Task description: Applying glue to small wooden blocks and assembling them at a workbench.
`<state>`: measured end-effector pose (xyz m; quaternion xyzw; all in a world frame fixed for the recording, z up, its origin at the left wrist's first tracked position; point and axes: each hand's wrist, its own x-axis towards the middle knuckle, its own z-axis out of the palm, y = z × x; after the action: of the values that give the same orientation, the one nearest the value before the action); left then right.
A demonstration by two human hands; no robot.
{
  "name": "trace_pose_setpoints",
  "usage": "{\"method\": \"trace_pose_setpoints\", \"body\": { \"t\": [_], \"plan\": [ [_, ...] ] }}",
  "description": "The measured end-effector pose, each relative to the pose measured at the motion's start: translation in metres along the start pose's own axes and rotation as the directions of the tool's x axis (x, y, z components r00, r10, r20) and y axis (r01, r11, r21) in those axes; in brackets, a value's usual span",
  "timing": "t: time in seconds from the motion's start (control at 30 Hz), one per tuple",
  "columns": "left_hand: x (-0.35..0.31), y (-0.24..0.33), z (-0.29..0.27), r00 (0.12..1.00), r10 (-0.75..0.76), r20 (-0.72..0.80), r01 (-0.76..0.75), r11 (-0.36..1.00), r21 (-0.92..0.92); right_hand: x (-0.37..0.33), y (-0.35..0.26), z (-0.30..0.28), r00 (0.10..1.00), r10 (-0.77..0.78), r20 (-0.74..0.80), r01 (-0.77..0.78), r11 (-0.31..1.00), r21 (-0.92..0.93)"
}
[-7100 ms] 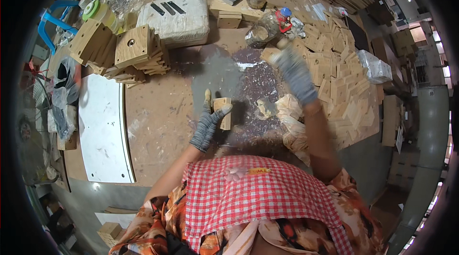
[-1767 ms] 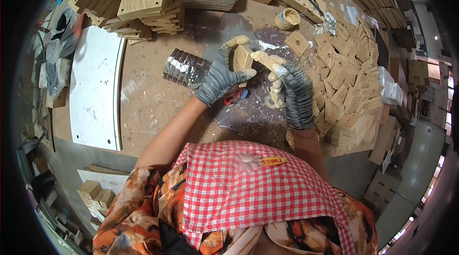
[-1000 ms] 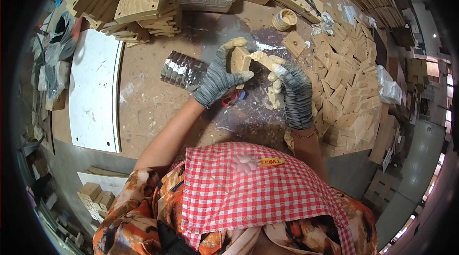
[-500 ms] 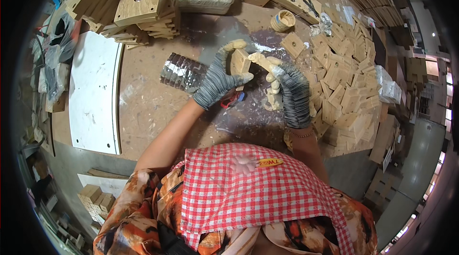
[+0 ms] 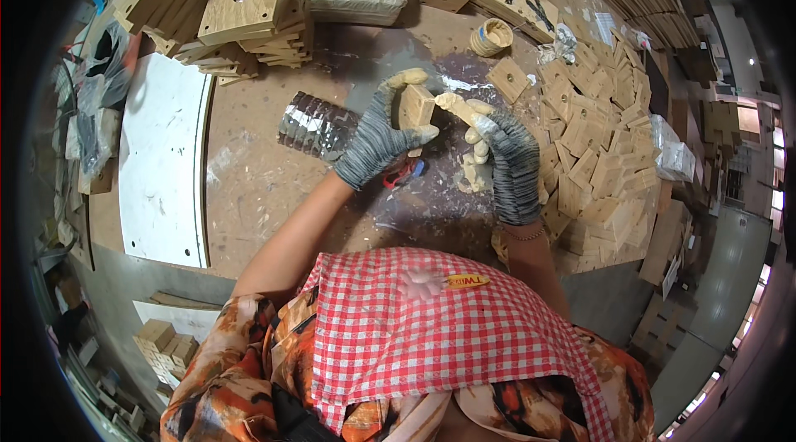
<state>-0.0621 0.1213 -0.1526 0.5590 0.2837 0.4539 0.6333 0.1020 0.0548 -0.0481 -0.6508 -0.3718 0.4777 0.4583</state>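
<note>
One hand hugs a small wooden block while a messy finger pokes its side.
The left hand (image 5: 373, 135) bends its thumb and fingers around the wooden block (image 5: 417, 106), over the desk (image 5: 249, 201). The right hand (image 5: 510, 156) is half curled, pointing a finger at the block's 3 o'clock edge; I can't tell if it pinches anything. If the left hand's grip is loose, a hard push could make the block slip. Toward 9 o'clock, a dark bottle (image 5: 315, 123) could roll if bumped. Between 1 and 2 o'clock, a small pot (image 5: 492, 37) could tip if knocked.
</note>
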Motion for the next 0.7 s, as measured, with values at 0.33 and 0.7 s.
{"method": "trace_pose_setpoints", "body": {
  "t": [0.33,0.7],
  "plan": [
    [0.000,0.001,0.002,1.000,0.003,0.000,-0.003,1.000,-0.004,0.003,0.009,-0.006,0.997,-0.069,0.014,0.070,0.996,-0.062],
    [0.000,-0.002,0.001,1.000,-0.008,-0.015,0.008,1.000,-0.030,0.003,0.011,-0.003,0.999,-0.038,-0.017,0.038,0.999,0.012]
  ]
}}
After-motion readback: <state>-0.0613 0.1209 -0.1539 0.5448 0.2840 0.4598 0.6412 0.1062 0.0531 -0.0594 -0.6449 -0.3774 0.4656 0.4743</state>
